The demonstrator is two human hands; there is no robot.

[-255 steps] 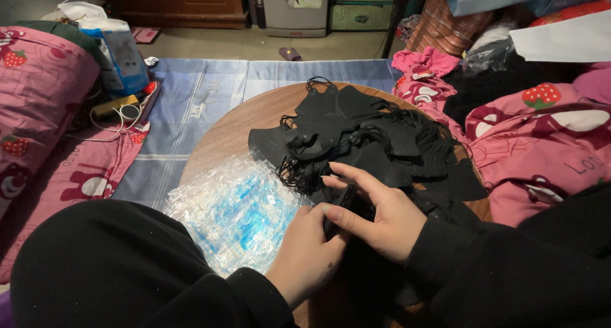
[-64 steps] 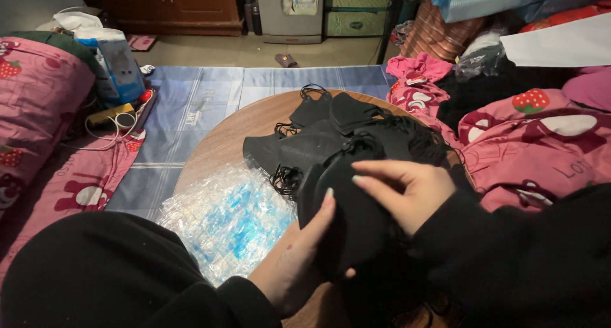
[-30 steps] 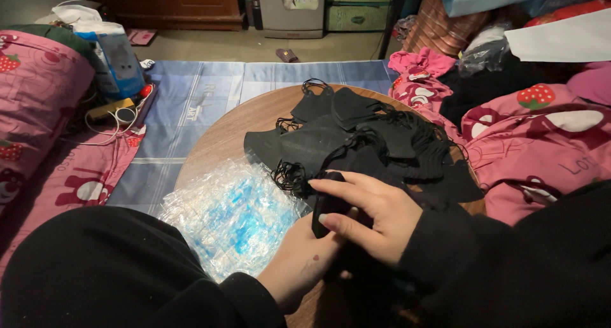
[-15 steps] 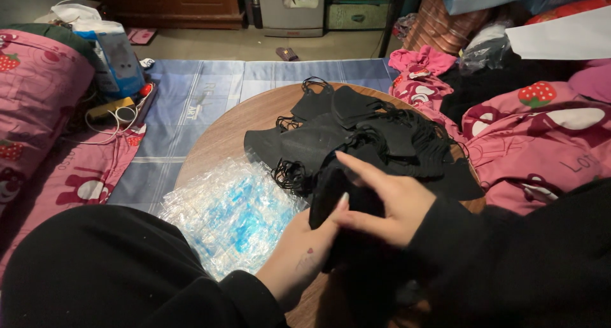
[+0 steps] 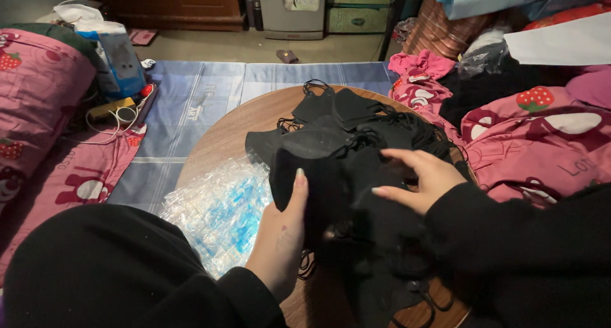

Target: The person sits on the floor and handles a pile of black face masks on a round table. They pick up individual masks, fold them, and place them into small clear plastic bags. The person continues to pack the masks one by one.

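A black mask [image 5: 318, 175] is held up over the near part of the round table [image 5: 223, 137], in front of the mask pile [image 5: 356, 127]. The left hand [image 5: 280, 236] grips its lower left edge, thumb up along the cloth. The right hand [image 5: 417, 178] rests open on the mask's right side, fingers spread flat over the fabric, not clenched.

Half a second ago the right hand lay across the top of the mask with its fingers pointing left; now it has slid to the right edge and the mask shows more of its face. The left hand has kept its grip and place. The pile and everything around it lie as before.

Counted: one mask in the hands; one pile of black masks behind it, too tangled with ear loops to number; one heap of clear wrappers [image 5: 219, 210] with blue inside, just left of the left hand on the table; one table. Beyond it lies one blue striped mat [image 5: 191, 105] on the floor. Pink strawberry-print bedding [image 5: 541, 137] lies on both sides.
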